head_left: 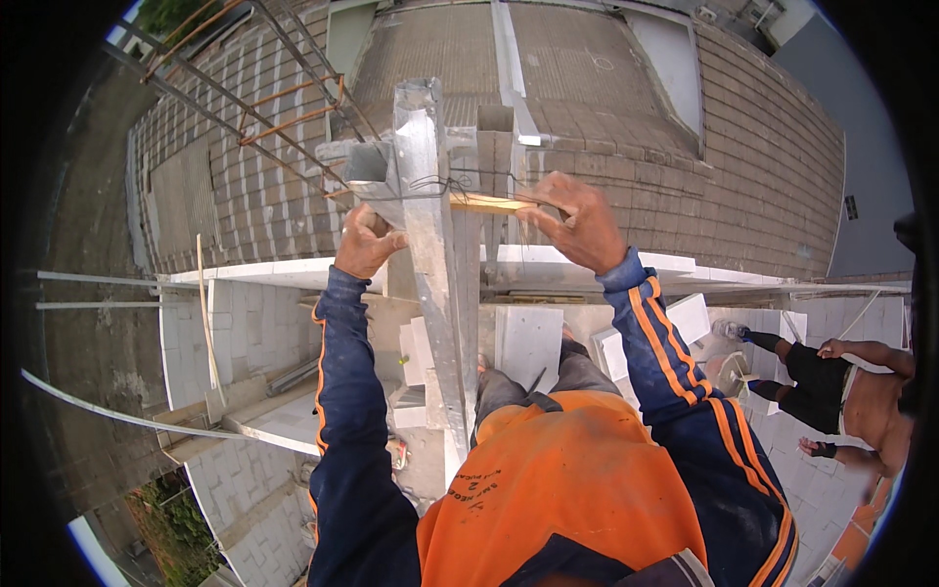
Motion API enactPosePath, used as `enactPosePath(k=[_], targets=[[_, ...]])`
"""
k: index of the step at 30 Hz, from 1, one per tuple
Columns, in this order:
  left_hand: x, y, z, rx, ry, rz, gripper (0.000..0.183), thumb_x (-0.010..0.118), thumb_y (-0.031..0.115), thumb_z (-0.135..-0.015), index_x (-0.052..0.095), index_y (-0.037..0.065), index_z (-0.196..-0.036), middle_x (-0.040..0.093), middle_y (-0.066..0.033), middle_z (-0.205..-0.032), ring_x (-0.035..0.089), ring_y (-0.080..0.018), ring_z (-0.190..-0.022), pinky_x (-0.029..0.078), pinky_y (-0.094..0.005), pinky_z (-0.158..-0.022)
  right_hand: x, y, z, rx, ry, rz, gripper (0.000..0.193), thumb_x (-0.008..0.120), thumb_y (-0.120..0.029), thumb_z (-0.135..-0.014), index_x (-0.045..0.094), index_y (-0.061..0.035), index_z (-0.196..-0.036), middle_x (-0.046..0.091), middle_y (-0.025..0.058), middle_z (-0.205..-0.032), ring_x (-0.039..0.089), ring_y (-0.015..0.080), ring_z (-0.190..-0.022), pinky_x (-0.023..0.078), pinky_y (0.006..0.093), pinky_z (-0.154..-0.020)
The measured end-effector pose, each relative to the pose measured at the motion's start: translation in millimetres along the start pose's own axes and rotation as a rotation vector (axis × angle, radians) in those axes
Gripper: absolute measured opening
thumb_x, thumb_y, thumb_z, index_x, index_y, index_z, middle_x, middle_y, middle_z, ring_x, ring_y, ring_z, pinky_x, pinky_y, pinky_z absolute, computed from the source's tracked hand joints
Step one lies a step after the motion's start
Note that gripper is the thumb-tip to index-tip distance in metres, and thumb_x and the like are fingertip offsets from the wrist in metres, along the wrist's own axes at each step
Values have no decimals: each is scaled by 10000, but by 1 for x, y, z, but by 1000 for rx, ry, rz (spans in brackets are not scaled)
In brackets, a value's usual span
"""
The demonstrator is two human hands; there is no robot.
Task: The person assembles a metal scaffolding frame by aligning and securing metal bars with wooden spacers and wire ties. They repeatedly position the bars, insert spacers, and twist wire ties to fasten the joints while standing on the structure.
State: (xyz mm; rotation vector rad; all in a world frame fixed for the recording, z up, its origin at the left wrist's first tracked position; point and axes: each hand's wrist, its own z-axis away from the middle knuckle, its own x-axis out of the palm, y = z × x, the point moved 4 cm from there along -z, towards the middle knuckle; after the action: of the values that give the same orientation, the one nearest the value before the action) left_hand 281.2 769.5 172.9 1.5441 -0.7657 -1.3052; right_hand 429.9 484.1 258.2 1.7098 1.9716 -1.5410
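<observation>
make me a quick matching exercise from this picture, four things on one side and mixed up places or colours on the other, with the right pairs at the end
1. left hand
2. right hand
3. wooden strip
4. rebar frame

A. pale yellow
B. toward the upper left of the picture
C. at the strip's right end
D. beside the left side of the upright metal post

Pairs: 1-D, 2-C, 3-A, 4-B

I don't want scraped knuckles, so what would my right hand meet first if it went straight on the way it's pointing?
Your right hand points left, its fingertips already at the yellow strip; beyond that, probably the upright metal post, though depth is hard to judge.
</observation>
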Motion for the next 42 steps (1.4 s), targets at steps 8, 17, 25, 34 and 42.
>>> enactPosePath(k=[8,17,25,34,42], targets=[[8,18,3,-4,32,180,649,885,364,-719,545,-9,-1127,621,-29,-919,543,-73,-780,462,-232,-665,-14,-10,57,347,279,-218,434,493,-362,-1020,678,14,-1135,553,39,-771,465,139,-670,422,300,-629],[30,17,-3,198,-21,676,852,878,216,-728,402,-46,-1385,556,-122,-1276,541,-198,-1189,469,-319,-1014,-56,-46,97,420,106,147,364,441,-257,-1047,638,-6,-1221,663,125,-1007,621,209,-922,487,320,-809],[35,7,-10,259,-46,782,875,872,233,-727,387,-56,-1395,532,-151,-1310,525,-238,-1230,444,-348,-1046,-79,-95,24,125,45,471,247,558,28,-884,673,-5,-1100,625,128,-801,594,209,-689,489,322,-664],[27,14,-6,233,-91,622,939,864,360,-725,378,-76,-1400,512,-175,-1329,541,-262,-1207,450,-372,-1038,-24,-115,-43,-53,-124,607,213,606,0,-825,679,-14,-1024,623,145,-906,633,353,-731,520,413,-685],[6,24,-2,263,152,-43,876,868,546,-626,584,52,-1292,588,-98,-1198,573,-236,-1081,492,-338,-924,22,-88,-60,-119,-132,652,128,628,-37,-795,680,-20,-911,620,143,-920,643,371,-763,528,455,-684]])
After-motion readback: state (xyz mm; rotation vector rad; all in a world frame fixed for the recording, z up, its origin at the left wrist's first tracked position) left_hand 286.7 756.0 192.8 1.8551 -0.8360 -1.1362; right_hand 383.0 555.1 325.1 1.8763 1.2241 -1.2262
